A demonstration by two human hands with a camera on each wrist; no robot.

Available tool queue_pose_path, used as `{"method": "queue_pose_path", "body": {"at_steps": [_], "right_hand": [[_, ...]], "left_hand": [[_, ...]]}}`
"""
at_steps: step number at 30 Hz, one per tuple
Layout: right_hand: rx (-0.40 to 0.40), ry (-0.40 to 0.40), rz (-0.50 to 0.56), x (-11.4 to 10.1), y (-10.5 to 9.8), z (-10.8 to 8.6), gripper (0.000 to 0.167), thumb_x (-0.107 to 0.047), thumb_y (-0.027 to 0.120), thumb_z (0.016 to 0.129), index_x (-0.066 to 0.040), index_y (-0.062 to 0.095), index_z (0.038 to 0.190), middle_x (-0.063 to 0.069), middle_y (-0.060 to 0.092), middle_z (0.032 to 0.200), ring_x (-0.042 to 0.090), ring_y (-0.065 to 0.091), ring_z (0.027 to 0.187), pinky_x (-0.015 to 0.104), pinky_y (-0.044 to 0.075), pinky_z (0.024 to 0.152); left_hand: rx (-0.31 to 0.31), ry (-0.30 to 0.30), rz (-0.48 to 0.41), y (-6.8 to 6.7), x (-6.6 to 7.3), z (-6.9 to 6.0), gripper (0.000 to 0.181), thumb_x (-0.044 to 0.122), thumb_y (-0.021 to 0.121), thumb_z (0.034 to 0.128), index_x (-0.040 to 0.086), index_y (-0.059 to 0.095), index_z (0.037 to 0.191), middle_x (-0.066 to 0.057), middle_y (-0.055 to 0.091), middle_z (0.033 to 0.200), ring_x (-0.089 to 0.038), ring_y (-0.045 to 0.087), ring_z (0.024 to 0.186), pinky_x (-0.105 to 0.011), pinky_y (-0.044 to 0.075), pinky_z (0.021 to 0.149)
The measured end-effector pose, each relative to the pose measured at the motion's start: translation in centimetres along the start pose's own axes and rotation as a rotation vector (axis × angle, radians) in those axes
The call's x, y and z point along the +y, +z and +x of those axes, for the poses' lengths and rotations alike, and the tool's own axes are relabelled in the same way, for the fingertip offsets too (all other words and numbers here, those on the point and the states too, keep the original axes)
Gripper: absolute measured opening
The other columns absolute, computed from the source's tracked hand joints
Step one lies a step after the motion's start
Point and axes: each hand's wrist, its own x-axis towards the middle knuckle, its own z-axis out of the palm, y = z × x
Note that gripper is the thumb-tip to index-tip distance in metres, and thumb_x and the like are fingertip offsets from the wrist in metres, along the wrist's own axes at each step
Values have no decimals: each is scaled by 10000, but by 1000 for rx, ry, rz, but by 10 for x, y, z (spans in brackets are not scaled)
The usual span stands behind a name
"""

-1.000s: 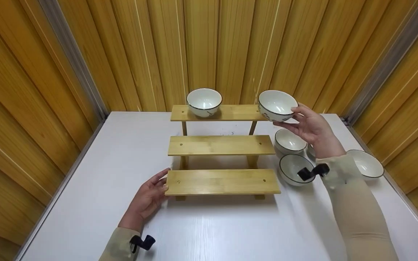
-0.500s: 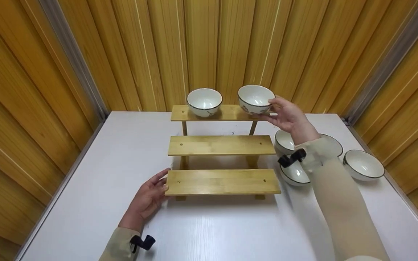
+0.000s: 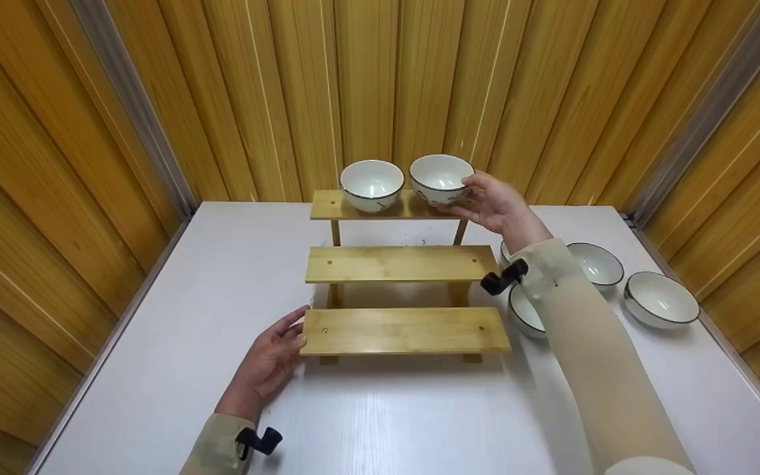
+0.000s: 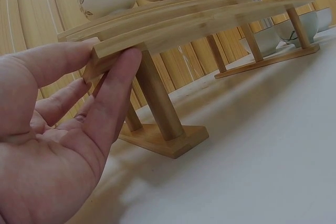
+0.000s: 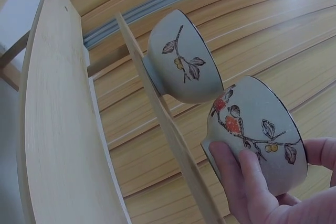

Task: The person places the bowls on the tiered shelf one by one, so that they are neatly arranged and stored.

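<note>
Painted bowl (image 3: 438,181) shifted left | right hand (image 3: 500,206) grips it | left hand (image 3: 273,357) pinches bottom shelf (image 3: 406,331)

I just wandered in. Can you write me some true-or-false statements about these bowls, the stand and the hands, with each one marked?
1. The right hand holds a red-patterned bowl. True.

2. Several white bowls sit on the white table, to the right of the wooden rack. True.

3. The left hand lies flat on the table. False: the left hand grips the end of the bottom shelf.

4. The wooden rack has only two shelves. False: it has three.

5. The leaf-patterned bowl on the top shelf is upside down. False: the leaf-patterned bowl stands upright.
</note>
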Motion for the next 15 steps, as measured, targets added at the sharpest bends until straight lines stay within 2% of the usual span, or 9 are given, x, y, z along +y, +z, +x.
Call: {"method": "queue_pose_path", "body": {"at_steps": [5, 12, 15], "right_hand": [[23, 23, 12, 3, 3, 6, 632, -112, 561, 1020, -193, 313, 1596, 86, 497, 1317, 299, 430, 1464, 379, 526, 1014], [8, 46, 25, 6, 3, 12, 613, -104, 544, 1026, -189, 309, 1586, 97, 494, 1306, 286, 377, 1507, 383, 502, 1044], [4, 54, 9, 6, 2, 14, 625, -113, 533, 1034, -216, 290, 1600, 107, 476, 1363, 308, 387, 1503, 383, 501, 1039]], "left_hand": [[2, 0, -2, 0, 0, 0, 732, -41, 609, 970, 84, 292, 1617, -72, 547, 1420, -199, 656, 1205, -316, 582, 956], [-11, 13, 3, -1, 0, -1, 718, -33, 606, 975, 75, 297, 1613, -65, 563, 1392, -189, 663, 1179, -305, 585, 946], [-24, 22, 17, -1, -1, -1, 709, -19, 606, 982, 69, 295, 1613, -53, 573, 1380, -174, 667, 1164, -295, 584, 938]]}}
